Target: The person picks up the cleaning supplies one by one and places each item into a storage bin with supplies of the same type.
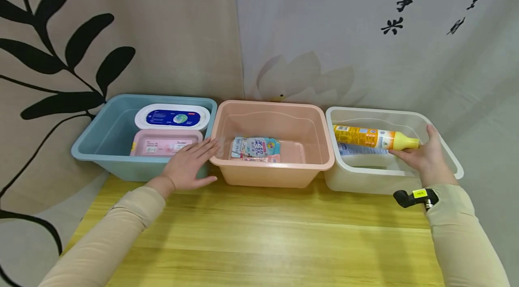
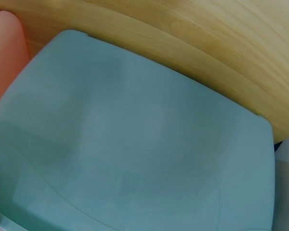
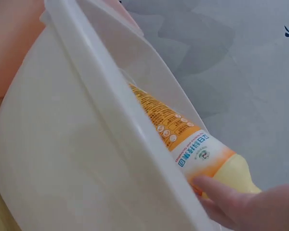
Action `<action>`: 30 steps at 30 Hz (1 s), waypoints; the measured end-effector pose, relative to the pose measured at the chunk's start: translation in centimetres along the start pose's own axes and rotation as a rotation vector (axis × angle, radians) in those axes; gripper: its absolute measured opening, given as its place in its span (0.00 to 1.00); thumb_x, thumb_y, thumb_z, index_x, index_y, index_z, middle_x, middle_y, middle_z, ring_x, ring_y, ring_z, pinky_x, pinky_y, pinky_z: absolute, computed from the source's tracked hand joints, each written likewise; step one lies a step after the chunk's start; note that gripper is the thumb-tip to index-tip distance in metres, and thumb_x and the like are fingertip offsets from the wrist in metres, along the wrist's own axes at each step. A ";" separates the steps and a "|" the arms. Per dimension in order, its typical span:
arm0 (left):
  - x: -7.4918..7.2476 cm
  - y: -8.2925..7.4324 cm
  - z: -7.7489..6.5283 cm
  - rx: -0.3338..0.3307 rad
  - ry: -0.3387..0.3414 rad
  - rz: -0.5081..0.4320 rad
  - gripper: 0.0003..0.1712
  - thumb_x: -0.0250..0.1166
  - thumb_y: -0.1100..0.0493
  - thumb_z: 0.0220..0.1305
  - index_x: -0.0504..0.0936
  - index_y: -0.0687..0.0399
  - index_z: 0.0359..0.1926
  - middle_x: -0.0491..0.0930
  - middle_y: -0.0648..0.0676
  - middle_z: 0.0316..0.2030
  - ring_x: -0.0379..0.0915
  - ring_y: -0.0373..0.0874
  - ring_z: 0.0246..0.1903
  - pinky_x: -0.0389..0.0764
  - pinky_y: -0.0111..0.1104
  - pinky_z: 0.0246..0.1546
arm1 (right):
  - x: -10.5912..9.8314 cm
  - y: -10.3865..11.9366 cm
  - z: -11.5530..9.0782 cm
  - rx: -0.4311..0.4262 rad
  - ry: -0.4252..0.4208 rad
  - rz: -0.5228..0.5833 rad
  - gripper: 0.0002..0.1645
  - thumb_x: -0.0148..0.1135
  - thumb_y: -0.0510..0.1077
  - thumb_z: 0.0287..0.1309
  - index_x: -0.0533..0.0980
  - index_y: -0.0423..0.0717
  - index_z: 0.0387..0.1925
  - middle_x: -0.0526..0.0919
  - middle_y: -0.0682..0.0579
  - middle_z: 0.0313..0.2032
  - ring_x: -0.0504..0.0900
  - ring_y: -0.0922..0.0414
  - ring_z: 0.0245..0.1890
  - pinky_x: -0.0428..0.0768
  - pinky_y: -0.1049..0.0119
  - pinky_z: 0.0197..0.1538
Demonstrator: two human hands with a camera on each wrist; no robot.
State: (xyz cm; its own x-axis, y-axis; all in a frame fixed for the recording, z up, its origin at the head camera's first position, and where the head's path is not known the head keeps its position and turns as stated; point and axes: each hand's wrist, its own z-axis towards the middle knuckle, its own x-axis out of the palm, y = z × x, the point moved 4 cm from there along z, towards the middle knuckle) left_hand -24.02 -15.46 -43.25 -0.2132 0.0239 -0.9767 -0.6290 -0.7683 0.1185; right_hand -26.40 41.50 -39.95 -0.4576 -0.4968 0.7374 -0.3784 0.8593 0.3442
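Observation:
My right hand (image 1: 430, 156) grips a yellow-orange bottle (image 1: 365, 137) near its pale yellow cap end, inside the white bin (image 1: 365, 182). The bottle lies sideways, its cap toward the right. Close up in the right wrist view, fingers touch the lower edge of the bottle (image 3: 190, 144) behind the bin wall (image 3: 86, 130). Fairly straight, the fingers of my left hand (image 1: 188, 166) rest where the rims of the blue bin (image 1: 134, 167) and the peach bin (image 1: 267, 175) meet. Mostly the blue bin's outer wall (image 2: 135, 120) fills the left wrist view.
Inside the blue bin are a white-lidded box (image 1: 172, 116) and a pink pack (image 1: 166, 143). A blue-and-white packet (image 1: 255, 147) lies in the peach bin. Below the bottle is a bluish pack (image 1: 361, 149). The bins stand in a row on a wooden table (image 1: 275, 233), before a curtain (image 1: 182, 30).

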 end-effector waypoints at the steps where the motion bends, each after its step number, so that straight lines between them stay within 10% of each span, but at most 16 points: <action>1: 0.0 0.0 0.0 0.001 -0.005 -0.003 0.50 0.54 0.30 0.56 0.56 0.54 0.71 0.55 0.55 0.71 0.49 0.52 0.71 0.58 0.47 0.67 | 0.1 0.0 -0.1 -0.004 0.006 0.015 0.52 0.46 0.74 0.55 0.19 0.83 0.62 0.20 0.71 0.69 0.25 0.67 0.71 0.43 0.61 0.72; 30: -0.1 0.0 0.0 -0.010 0.033 -0.028 0.51 0.53 0.30 0.57 0.51 0.52 0.72 0.52 0.54 0.72 0.46 0.52 0.72 0.55 0.47 0.69 | 1.4 0.3 -0.4 -0.124 0.076 -0.167 0.48 0.36 0.79 0.53 0.14 0.88 0.56 0.20 0.70 0.69 0.23 0.55 0.72 0.39 0.52 0.72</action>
State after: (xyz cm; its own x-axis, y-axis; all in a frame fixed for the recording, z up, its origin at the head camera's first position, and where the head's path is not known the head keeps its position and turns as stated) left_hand -24.05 -15.47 -43.17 -0.1705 0.0241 -0.9851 -0.6272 -0.7737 0.0896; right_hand -26.80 41.07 -38.57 -0.3331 -0.6268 0.7044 -0.3398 0.7767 0.5304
